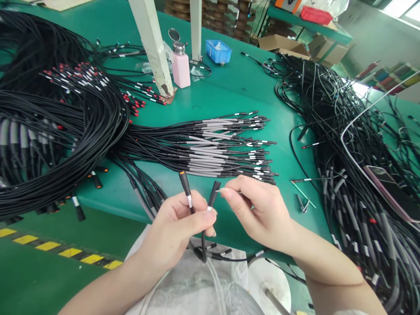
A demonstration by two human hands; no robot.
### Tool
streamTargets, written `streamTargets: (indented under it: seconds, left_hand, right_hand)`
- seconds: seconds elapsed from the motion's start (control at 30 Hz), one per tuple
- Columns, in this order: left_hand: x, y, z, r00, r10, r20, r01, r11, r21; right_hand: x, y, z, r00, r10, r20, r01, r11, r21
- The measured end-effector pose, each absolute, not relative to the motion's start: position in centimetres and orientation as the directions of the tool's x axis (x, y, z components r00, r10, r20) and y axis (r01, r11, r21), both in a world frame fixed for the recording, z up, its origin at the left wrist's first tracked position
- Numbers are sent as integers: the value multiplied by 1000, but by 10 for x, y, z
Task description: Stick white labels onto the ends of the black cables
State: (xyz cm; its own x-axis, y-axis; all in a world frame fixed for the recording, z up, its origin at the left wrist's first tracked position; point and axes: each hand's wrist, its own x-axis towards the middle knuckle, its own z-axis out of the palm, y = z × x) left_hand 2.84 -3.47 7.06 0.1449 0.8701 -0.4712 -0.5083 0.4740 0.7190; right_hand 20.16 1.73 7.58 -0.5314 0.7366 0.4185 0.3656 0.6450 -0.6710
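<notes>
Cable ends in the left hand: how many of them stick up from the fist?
2. The orange-tipped cable end stands on the left of the left hand; the black cable end stands on the right, beside the right hand fingertips. None seems hidden.

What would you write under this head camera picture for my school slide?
Left hand grips two black cable ends while the right hand pinches one tip, above a green table.

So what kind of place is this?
Probably a cable assembly workshop: heaps of black cables cover a green workbench, the left hand holds two cable ends, and the right hand touches one.
</notes>
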Motion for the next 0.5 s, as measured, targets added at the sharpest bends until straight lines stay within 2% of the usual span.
streamTargets:
  seconds: [0.1,0.23,0.3,0.5]
  left_hand:
    - [28,-35,71,135,867,-480,-500,478,722]
    - [28,-35,70,145,867,-477,-483,483,730]
    - [28,-35,69,142,870,-472,-484,477,734]
    - [28,-34,70,137,869,-476,-504,475,721]
  right_hand:
    - [202,17,77,-534,746,398,378,632,-676]
    - [205,19,82,-623,756,201,319,480,-817]
    - [206,20,84,-659,735,159,267,427,-864]
    - [204,19,81,-508,787,350,324,551,-769]
